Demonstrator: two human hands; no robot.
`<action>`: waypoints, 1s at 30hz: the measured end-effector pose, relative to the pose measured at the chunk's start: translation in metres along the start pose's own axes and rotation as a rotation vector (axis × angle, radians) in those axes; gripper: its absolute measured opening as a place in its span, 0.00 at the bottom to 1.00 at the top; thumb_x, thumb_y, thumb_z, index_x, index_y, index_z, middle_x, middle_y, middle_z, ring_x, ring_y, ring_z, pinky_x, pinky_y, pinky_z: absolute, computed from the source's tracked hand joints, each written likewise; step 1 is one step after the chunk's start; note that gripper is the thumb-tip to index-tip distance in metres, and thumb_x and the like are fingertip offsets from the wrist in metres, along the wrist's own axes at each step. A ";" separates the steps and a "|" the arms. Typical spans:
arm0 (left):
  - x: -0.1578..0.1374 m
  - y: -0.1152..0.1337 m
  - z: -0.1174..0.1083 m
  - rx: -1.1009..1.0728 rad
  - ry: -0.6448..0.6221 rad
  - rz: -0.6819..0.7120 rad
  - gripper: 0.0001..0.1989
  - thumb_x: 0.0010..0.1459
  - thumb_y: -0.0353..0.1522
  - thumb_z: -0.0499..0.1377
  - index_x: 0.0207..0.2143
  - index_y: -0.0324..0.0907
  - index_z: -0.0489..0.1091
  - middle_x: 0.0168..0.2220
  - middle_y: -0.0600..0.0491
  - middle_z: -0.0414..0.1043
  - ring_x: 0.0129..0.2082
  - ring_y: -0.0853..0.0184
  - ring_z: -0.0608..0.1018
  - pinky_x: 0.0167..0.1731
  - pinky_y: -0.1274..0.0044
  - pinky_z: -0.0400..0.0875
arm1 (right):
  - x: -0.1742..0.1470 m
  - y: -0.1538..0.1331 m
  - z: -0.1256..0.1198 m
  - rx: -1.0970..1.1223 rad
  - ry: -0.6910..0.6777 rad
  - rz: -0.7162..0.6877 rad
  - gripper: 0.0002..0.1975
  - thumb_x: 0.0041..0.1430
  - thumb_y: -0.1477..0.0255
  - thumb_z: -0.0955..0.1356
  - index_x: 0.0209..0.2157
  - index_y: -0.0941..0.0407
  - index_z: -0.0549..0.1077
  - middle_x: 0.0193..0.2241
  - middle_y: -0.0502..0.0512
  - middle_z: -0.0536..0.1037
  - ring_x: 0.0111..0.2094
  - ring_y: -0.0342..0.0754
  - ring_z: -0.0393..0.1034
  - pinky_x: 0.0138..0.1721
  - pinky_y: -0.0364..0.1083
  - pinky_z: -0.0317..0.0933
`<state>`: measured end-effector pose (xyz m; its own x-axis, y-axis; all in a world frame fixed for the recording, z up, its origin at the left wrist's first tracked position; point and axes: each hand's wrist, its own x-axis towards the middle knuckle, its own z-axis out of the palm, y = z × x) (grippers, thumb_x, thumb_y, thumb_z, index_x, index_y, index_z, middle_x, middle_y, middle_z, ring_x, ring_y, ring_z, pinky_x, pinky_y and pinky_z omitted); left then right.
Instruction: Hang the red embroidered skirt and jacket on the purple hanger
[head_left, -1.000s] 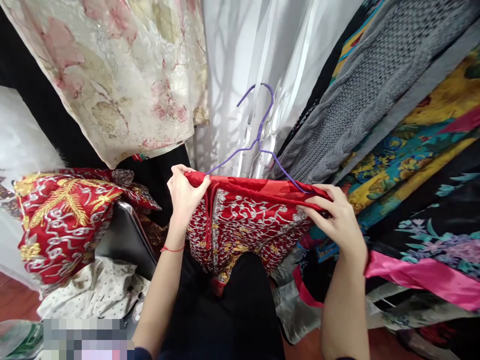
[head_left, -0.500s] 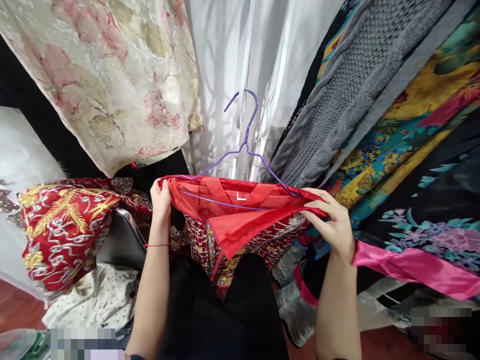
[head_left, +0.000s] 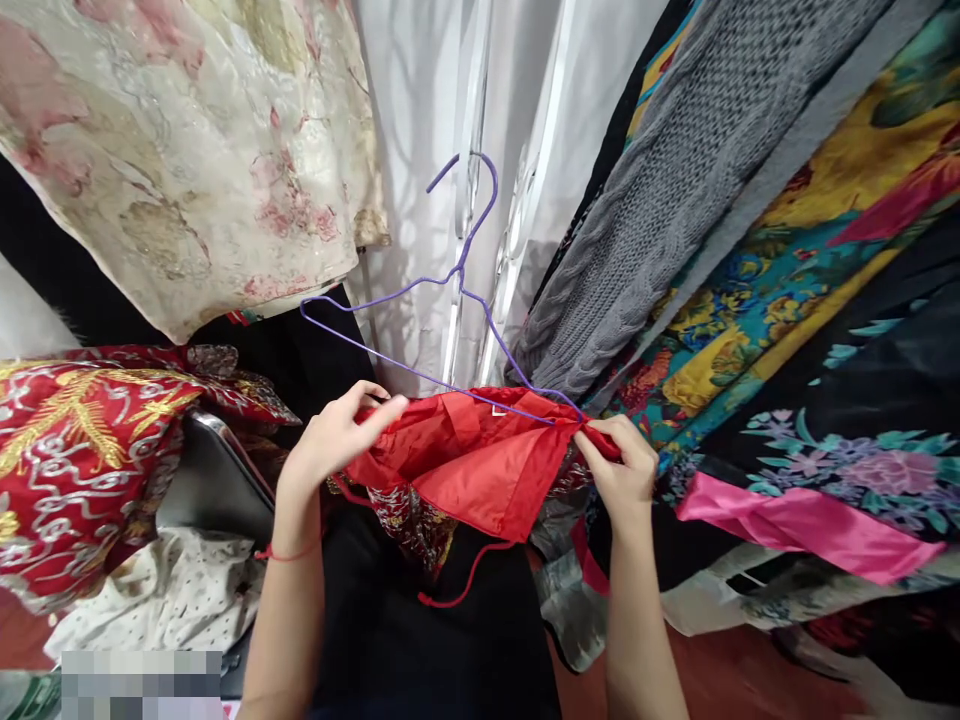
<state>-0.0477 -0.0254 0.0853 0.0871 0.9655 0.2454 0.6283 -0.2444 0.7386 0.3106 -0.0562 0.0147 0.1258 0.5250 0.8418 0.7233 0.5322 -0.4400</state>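
Note:
In the head view a red embroidered garment (head_left: 480, 480) lies across my lap, its plain red lining turned up and a thin red cord hanging from it. A purple wire hanger (head_left: 405, 288) stands over it, hook upward. The hanger's left end is bare, above and apart from the cloth; its right end reaches into the garment beside my right hand. My left hand (head_left: 341, 435) is closed on the garment's left edge, thumb stretched over it, some fingers hidden. With thumb and fingers, my right hand (head_left: 619, 455) pinches the right corner at the hanger's end.
A cream floral cloth (head_left: 247, 170) hangs at upper left. Grey knitwear (head_left: 697, 170) and patterned garments (head_left: 750, 330) hang on the right, with a pink satin band (head_left: 810, 525) low down. Another red embroidered piece (head_left: 90, 440) and a dotted white cloth (head_left: 161, 590) lie left.
The hanger's left end has come out of the garment and now stands free above it. My left hand has moved right and down; the garment's opening has narrowed and its flap has dropped.

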 end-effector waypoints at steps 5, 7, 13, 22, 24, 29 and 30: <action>-0.041 0.054 0.072 0.382 -0.012 0.247 0.55 0.39 0.64 0.63 0.61 0.38 0.64 0.63 0.32 0.64 0.64 0.41 0.66 0.64 0.50 0.54 | -0.014 -0.033 0.014 0.053 0.030 0.040 0.03 0.60 0.72 0.71 0.31 0.53 0.74 0.26 0.49 0.72 0.27 0.44 0.68 0.31 0.45 0.64; -0.047 0.060 0.107 0.490 -0.009 0.252 0.62 0.39 0.61 0.65 0.67 0.31 0.54 0.68 0.26 0.51 0.70 0.36 0.54 0.65 0.43 0.43 | -0.024 -0.045 0.020 0.073 0.005 0.050 0.03 0.61 0.72 0.70 0.31 0.53 0.75 0.26 0.50 0.73 0.27 0.45 0.69 0.31 0.46 0.65; -0.026 0.034 0.119 0.770 -0.025 0.043 0.50 0.46 0.36 0.67 0.68 0.30 0.52 0.68 0.27 0.53 0.70 0.37 0.54 0.64 0.41 0.43 | -0.048 -0.053 0.026 0.085 -0.093 -0.027 0.03 0.61 0.73 0.70 0.32 0.53 0.77 0.26 0.53 0.75 0.28 0.46 0.71 0.30 0.47 0.66; -0.001 -0.016 0.024 0.716 -0.272 -0.188 0.18 0.57 0.30 0.52 0.44 0.39 0.77 0.45 0.36 0.80 0.46 0.46 0.81 0.43 0.62 0.73 | -0.068 -0.089 0.015 0.212 -0.265 0.553 0.15 0.55 0.60 0.74 0.37 0.54 0.71 0.20 0.46 0.74 0.21 0.44 0.69 0.26 0.43 0.63; -0.002 -0.019 0.015 0.580 -0.218 -0.133 0.23 0.54 0.29 0.52 0.51 0.42 0.76 0.47 0.40 0.80 0.48 0.50 0.81 0.46 0.65 0.73 | -0.069 -0.107 0.014 0.326 -0.618 0.542 0.13 0.61 0.59 0.69 0.31 0.55 0.73 0.19 0.47 0.75 0.19 0.44 0.67 0.23 0.42 0.59; -0.005 -0.005 -0.015 0.057 -0.176 0.028 0.35 0.48 0.31 0.50 0.60 0.41 0.70 0.53 0.50 0.78 0.53 0.57 0.79 0.54 0.70 0.72 | -0.068 -0.147 0.038 0.620 -1.052 0.202 0.19 0.69 0.64 0.62 0.29 0.56 0.77 0.31 0.54 0.80 0.32 0.47 0.75 0.40 0.45 0.67; -0.006 0.001 -0.024 -0.028 -0.203 0.040 0.35 0.47 0.31 0.50 0.60 0.39 0.70 0.51 0.50 0.79 0.51 0.57 0.80 0.53 0.69 0.73 | -0.069 -0.152 0.047 0.682 -1.067 0.128 0.16 0.68 0.63 0.64 0.33 0.56 0.79 0.39 0.57 0.81 0.40 0.49 0.76 0.47 0.46 0.67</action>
<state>-0.0664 -0.0334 0.1001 0.2670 0.9527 0.1453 0.5996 -0.2823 0.7488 0.1599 -0.1421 0.0091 -0.6679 0.7001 0.2525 0.2121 0.5042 -0.8371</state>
